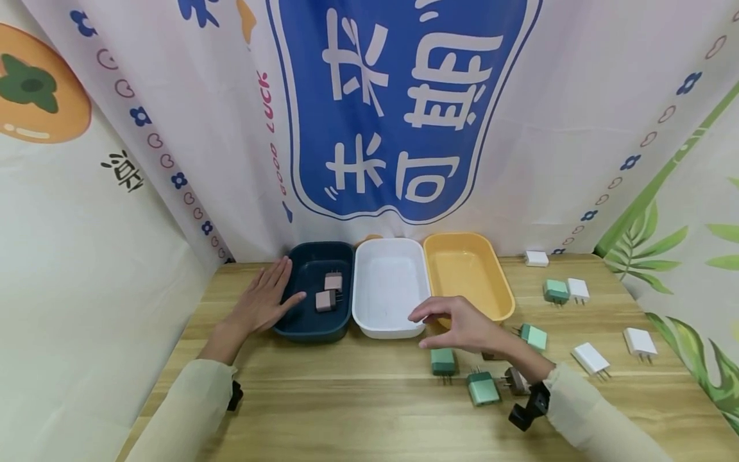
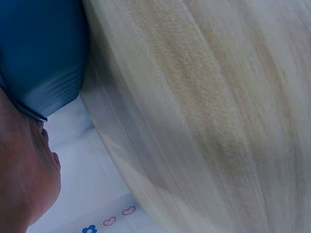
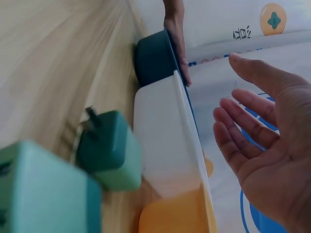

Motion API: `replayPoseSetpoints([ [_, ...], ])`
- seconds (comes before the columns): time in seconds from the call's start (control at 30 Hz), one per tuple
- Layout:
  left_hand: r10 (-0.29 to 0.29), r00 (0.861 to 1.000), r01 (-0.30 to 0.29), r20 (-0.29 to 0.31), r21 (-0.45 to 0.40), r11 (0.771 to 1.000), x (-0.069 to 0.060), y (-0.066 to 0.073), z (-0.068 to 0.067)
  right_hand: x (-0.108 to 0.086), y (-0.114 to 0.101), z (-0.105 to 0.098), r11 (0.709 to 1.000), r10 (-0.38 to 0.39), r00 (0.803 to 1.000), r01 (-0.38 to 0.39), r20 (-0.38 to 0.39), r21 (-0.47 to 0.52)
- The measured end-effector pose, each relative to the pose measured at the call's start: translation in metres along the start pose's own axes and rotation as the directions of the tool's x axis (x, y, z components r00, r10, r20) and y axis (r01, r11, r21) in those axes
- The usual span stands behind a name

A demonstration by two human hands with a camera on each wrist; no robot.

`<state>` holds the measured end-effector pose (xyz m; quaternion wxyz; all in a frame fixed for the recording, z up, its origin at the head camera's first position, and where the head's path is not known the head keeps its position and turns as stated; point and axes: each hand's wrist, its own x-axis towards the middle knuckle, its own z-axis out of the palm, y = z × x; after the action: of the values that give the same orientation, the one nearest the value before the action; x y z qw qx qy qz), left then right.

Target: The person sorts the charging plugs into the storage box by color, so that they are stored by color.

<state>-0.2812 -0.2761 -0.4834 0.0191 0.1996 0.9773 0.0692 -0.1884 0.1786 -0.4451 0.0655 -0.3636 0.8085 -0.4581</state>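
Note:
My left hand [image 1: 264, 300] rests on the left rim of the dark blue tray [image 1: 312, 327], its fingers straight along the edge and the thumb over the inside. Two pinkish chargers [image 1: 326, 300] lie in that tray. Above the front of the yellow tray [image 1: 467, 276], near the white tray [image 1: 389, 289], hovers my right hand [image 1: 462, 324]. Its fingers are relaxed and apart from the thumb, with nothing between them, as the right wrist view also shows. Just below it lies a green charger [image 1: 442, 362]; another green charger [image 1: 483, 389] is nearer the table's front.
More chargers lie on the right of the table: a green charger [image 1: 534, 337], a brown charger [image 1: 516, 381] partly behind my wrist, a white charger [image 1: 591, 359] and several others. A printed curtain [image 1: 537, 160] hangs behind the trays.

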Motion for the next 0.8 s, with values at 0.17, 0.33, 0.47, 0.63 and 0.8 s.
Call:
replayPoseSetpoints([
  [0.17, -0.003, 1.000, 0.003, -0.002, 0.008, 1.000, 0.001, -0.001, 0.000, -0.017, 0.004, -0.005, 0.999, 0.002, 1.000, -0.001, 0.015, -0.052],
  [0.33, -0.006, 1.000, 0.006, 0.003, 0.008, 1.000, 0.001, -0.002, 0.001, -0.033, 0.009, -0.009, 0.999, 0.013, 1.000, -0.012, 0.022, -0.039],
  [0.47, -0.008, 1.000, 0.008, 0.002, 0.008, 1.000, 0.000, -0.002, 0.000, -0.043, 0.011, -0.013, 0.999, 0.014, 0.999, -0.013, 0.031, -0.049],
  [0.63, -0.008, 1.000, 0.008, 0.002, 0.010, 1.000, 0.000, -0.001, 0.000, -0.056, 0.014, -0.021, 1.000, 0.006, 0.998, -0.005, 0.055, -0.027],
  [0.8, -0.006, 1.000, 0.006, 0.007, 0.012, 1.000, 0.000, 0.000, 0.000, -0.073, 0.019, -0.029, 1.000, -0.010, 0.997, 0.011, 0.075, -0.007],
])
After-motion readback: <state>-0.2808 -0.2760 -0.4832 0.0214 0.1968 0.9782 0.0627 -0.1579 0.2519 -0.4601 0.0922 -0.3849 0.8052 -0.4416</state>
